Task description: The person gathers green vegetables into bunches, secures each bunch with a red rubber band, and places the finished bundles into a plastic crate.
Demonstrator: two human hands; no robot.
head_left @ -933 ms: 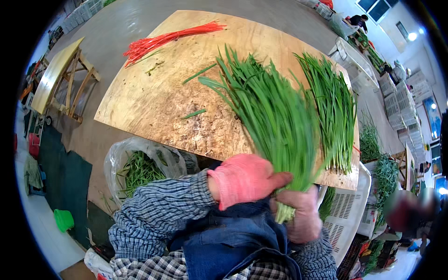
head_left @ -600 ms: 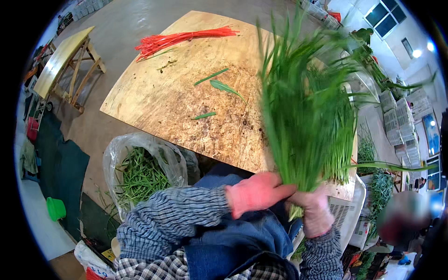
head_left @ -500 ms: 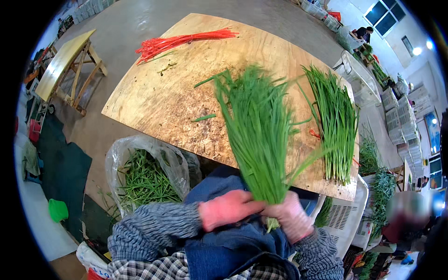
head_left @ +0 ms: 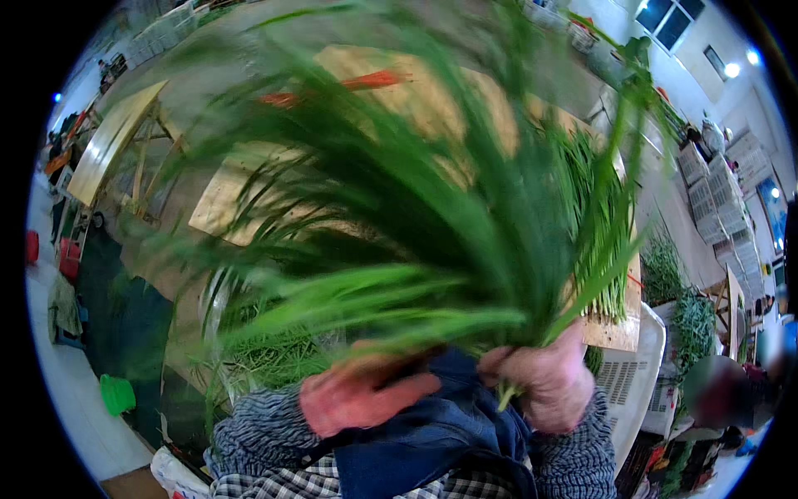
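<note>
My right hand [head_left: 544,378] is closed round the stem end of a bunch of garlic chives [head_left: 499,249]. The long green leaves are fanned out and blurred, spreading up and to the left across much of the view. My left hand [head_left: 366,389], in a pink glove, is apart from the stems, below the leaves, with its fingers parted and nothing seen in them. Another chive bunch [head_left: 605,241] lies at the right side of the wooden table [head_left: 220,195]. Red ties [head_left: 374,80] at the table's far side are partly covered by the leaves.
A clear plastic bag of green trimmings [head_left: 270,353] stands at the table's left front, partly hidden. White crates [head_left: 619,374] are close by on the right. A second wooden table [head_left: 116,145] and a green container [head_left: 117,394] are to the left.
The chives have lifted and fanned out from a compact bunch, sweeping up and left. My left hand has come off the stems toward the left; my right hand has shifted slightly right, keeping its grip.
</note>
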